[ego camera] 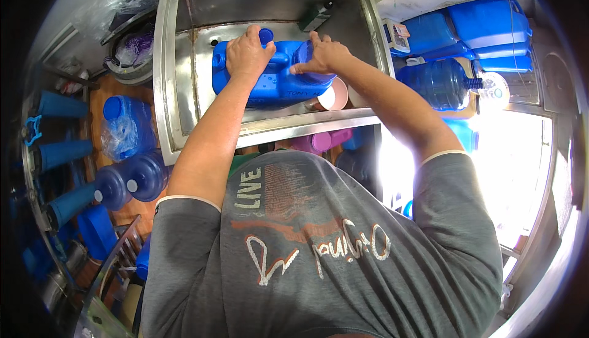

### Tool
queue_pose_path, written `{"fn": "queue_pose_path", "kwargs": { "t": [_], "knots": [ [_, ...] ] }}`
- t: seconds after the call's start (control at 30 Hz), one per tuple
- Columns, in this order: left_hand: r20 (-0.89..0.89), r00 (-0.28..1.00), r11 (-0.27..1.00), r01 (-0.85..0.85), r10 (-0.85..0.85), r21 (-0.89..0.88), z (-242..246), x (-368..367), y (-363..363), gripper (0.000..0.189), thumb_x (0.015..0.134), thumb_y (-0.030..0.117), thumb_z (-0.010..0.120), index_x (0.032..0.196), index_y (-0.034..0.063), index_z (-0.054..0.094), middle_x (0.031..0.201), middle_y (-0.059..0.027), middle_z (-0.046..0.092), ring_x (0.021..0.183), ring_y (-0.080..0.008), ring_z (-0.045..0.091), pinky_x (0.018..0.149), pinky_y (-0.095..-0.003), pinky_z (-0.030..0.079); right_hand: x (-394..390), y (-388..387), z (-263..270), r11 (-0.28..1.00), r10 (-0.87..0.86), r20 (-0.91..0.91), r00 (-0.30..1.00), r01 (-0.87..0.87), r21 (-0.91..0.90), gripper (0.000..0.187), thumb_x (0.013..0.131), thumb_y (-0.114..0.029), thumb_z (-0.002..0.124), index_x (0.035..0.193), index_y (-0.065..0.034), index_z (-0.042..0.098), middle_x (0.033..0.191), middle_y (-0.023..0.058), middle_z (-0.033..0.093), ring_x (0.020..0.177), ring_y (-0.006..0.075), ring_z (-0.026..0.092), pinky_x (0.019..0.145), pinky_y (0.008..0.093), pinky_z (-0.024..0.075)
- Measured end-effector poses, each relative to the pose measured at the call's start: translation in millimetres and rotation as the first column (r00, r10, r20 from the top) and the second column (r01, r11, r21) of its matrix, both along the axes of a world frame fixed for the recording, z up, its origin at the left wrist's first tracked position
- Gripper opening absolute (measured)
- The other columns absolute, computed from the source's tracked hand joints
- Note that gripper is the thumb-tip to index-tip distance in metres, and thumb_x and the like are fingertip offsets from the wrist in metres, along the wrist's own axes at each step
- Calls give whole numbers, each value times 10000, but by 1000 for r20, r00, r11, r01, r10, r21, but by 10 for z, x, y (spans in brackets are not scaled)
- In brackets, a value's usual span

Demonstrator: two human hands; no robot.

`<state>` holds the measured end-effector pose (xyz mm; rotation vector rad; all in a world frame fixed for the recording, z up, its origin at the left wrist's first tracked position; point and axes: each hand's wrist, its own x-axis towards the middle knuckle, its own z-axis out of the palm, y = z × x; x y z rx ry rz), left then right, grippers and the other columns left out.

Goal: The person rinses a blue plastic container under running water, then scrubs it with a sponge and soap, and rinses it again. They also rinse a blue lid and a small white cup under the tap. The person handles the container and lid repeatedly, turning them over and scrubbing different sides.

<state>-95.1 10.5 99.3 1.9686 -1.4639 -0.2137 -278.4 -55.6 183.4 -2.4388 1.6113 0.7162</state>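
Observation:
A blue plastic jerrycan (269, 82) lies in the stainless steel sink (186, 89), with water drops and handwriting on its side. My left hand (248, 57) is over its left part, beside the molded handle (277, 59). Between its thumb and index finger shows a small round blue cap (265, 36). A small round spout (219, 60) sits at the can's left end. At the right end, the fingers of my right hand (326, 55) spread around a wide blue screw cap (313, 73). The hand hides part of this cap.
A dark green bottle (316, 17) stands at the sink's back. A pinkish cup (339, 93) is by its front rim (299, 124). Blue water jugs (147, 177) and a plastic-wrapped blue container (129, 128) occupy the left floor. More blue containers (490, 25) are stacked at right.

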Motion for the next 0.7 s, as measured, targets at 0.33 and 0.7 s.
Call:
{"fn": "queue_pose_path", "kwargs": {
  "t": [0.33, 0.7],
  "knots": [
    [-10, 1000, 1000, 25, -25, -17, -46, 17, -12, 412, 828, 350, 734, 1109, 83, 595, 973, -122, 724, 963, -297, 690, 924, -437, 481, 0, 122, 58, 983, 174, -51, 983, -176, -44, 1243, 590, -522, 919, 1587, -201, 248, 1561, 211, 346, 1395, 447, 407, 1062, 546, 464],
    [8, 1000, 999, 28, -28, -33, -54, 28, -10, 418, 830, 361, 729, 1126, 96, 601, 999, -113, 720, 986, -287, 684, 940, -438, 475, -155, 36, -48, 842, 537, -80, 840, -539, -10, 1161, 607, -381, 931, 1560, -195, 294, 1570, 199, 339, 1404, 469, 396, 1042, 551, 491]
  ]
}}
